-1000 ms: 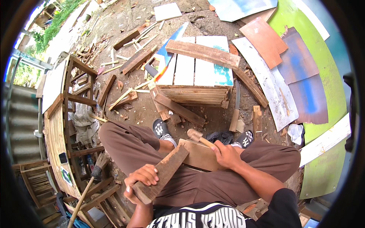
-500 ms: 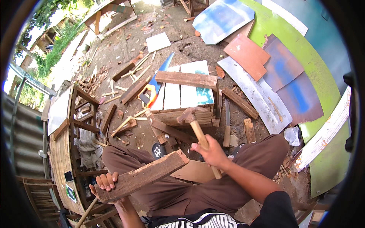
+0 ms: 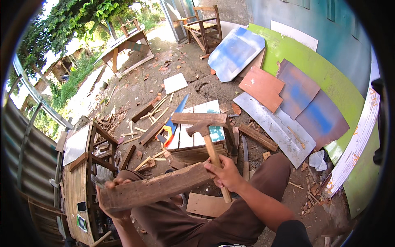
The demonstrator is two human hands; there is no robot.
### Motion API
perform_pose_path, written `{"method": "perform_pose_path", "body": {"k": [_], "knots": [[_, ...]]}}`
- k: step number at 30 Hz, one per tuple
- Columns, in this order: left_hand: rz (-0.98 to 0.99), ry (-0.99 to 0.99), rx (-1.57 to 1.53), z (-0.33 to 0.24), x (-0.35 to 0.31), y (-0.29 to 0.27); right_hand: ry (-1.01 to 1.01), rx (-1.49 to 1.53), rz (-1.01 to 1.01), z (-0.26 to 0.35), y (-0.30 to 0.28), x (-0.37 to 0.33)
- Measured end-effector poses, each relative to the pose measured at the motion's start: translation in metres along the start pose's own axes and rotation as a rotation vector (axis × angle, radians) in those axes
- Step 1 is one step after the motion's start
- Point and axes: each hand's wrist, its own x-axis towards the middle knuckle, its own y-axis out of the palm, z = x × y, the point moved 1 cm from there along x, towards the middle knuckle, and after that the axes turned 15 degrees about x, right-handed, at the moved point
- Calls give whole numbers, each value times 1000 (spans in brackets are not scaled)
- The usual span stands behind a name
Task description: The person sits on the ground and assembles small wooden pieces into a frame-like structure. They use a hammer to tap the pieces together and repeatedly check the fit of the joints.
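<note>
My left hand [image 3: 118,213] is wrapped around the near-left end of a thick, rough brown wood block [image 3: 156,187], held tilted over my lap. In my right hand [image 3: 225,172] is a claw hammer [image 3: 211,149] with a rusty head and pale wooden handle, its head pointing up. The block's right end meets the fingers of my right hand beside the handle. Beyond the hammer stands a low wooden bench [image 3: 189,141] with white-painted slats, and a wood beam [image 3: 193,118] lies across it. A handsaw [image 3: 179,112] with a blue blade and orange-yellow handle rests at its left side.
Wood offcuts and sticks [image 3: 154,117] litter the ground ahead left. A bamboo-topped bench [image 3: 76,187] with a phone on it stands at left. Painted sheets, including a green panel [image 3: 329,82], lean at right. A knife [image 3: 245,154] lies near my right knee; a chair [image 3: 203,26] stands farther back.
The view has tipped upward, showing more of the background. The wood block's right end has come over to my right hand and now touches it. Both hands keep their holds.
</note>
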Motion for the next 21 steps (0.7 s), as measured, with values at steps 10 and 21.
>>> {"method": "perform_pose_path", "body": {"k": [10,21], "knots": [[643,38,1271,136,161,78,-597,-10,-682,59,-89,38],[716,-57,1357,292,220,109,-564,-34,-948,41,-182,128]]}}
